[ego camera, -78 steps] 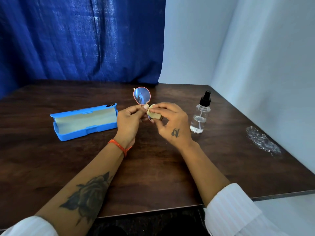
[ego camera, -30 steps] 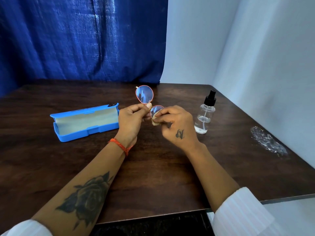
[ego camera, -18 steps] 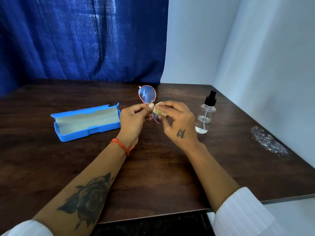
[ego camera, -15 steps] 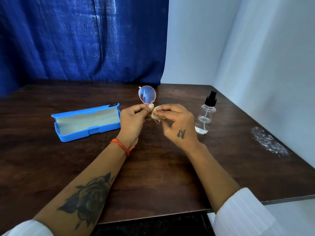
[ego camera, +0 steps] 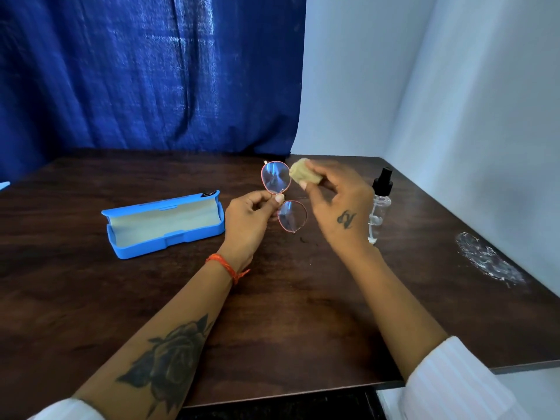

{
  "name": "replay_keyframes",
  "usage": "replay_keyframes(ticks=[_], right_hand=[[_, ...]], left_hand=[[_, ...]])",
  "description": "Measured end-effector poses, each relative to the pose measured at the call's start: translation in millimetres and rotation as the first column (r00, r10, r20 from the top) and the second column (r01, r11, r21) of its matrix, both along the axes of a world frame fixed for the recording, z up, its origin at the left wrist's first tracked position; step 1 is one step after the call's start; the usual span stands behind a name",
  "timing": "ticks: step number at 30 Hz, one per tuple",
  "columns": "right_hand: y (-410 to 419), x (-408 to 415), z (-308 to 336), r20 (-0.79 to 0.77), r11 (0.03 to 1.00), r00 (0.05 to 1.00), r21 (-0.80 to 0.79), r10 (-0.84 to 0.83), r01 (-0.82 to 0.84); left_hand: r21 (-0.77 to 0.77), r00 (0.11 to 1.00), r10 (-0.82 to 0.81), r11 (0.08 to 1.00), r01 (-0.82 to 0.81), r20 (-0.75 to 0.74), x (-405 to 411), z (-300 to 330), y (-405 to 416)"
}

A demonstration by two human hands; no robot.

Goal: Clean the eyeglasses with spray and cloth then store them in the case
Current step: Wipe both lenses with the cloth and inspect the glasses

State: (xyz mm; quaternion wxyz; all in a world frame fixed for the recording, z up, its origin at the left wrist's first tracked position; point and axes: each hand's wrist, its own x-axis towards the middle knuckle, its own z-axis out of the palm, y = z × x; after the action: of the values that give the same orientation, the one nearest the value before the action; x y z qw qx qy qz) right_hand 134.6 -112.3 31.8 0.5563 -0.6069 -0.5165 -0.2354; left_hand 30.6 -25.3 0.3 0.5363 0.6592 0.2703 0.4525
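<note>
Fingers of the left hand (ego camera: 247, 216) pinch the glasses (ego camera: 283, 195) at the bridge while the right hand (ego camera: 336, 204) grips the cloth (ego camera: 304, 175); best wiped lightly, I judge, rubbing the far lens in circles.

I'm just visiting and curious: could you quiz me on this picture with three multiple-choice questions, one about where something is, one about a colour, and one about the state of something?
1. Where does the spray bottle stand?
A. Inside the case
B. On the table, just beyond the right hand
C. In the left hand

2. What colour is the glasses case?
A. Blue
B. Red
C. Black

3. What state is the case in?
A. Shut
B. Open with the glasses inside
C. Open with no glasses in it

Answers:
1. B, the bottle stands upright on the wood, partly behind the right hand.
2. A, its shell is bright blue with a pale lining.
3. C, the lid is up, the pale lining is bare, and the left hand pinches the glasses in the air while the right hand holds the cloth.
</note>
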Motion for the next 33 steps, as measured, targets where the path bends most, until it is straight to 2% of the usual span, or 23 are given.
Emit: replay_keyframes(ticks=[4, 7, 11, 13, 18, 22, 26, 30, 33], right_hand=[[20.4, -5.5, 17.7, 0.153, 0.997, 0.988, -0.075, 0.011, 0.0], [27.3, -10.9, 6.9, 0.229, 0.996, 0.973, -0.094, 0.029, -0.008], [22.4, -5.1, -8.4, 0.267, 0.984, 0.952, -0.14, 0.148, -0.113], [21.1, -0.1, -8.5, 0.216, 0.979, 0.962, -0.148, 0.169, -0.139], [19.8, 7.3, -8.2, 0.167, 0.997, 0.984, -0.057, 0.056, -0.047], [21.6, 4.8, -9.4, 0.238, 0.998, 0.971, -0.053, -0.029, 0.043], [21.9, -5.6, -12.0, 0.36, 0.989, 0.93, -0.145, 0.07, -0.018], [19.9, -3.4, -9.9, 0.22, 0.987, 0.966, -0.116, 0.137, -0.114], [18.9, 0.9, -7.6, 0.159, 0.988, 0.978, -0.097, 0.137, -0.123]], left_hand=[[0.063, 0.999, -0.026, 0.998, 0.027, -0.021, 0.9, -0.7, -0.7], [0.107, 0.998, -0.051, 0.993, 0.054, -0.026, -0.1, -3.0, 0.5], [0.065, 0.999, -0.031, 0.997, 0.032, -0.02, 0.9, -3.5, 4.3], [0.064, 0.998, -0.051, 0.997, 0.053, -0.043, 2.6, -2.8, 2.9], [0.069, 0.995, -0.064, 0.995, 0.069, -0.077, 3.2, -2.4, 2.8], [0.092, 0.993, -0.072, 0.993, 0.08, -0.091, 2.5, -3.3, 2.7], [0.114, 0.994, -0.066, 0.991, 0.076, -0.087, 2.9, -5.6, 2.0], [0.079, 0.997, -0.072, 0.994, 0.075, -0.03, 1.7, -4.4, 4.2], [0.085, 0.994, -0.09, 0.992, 0.095, -0.058, 1.7, -3.8, 4.4]])
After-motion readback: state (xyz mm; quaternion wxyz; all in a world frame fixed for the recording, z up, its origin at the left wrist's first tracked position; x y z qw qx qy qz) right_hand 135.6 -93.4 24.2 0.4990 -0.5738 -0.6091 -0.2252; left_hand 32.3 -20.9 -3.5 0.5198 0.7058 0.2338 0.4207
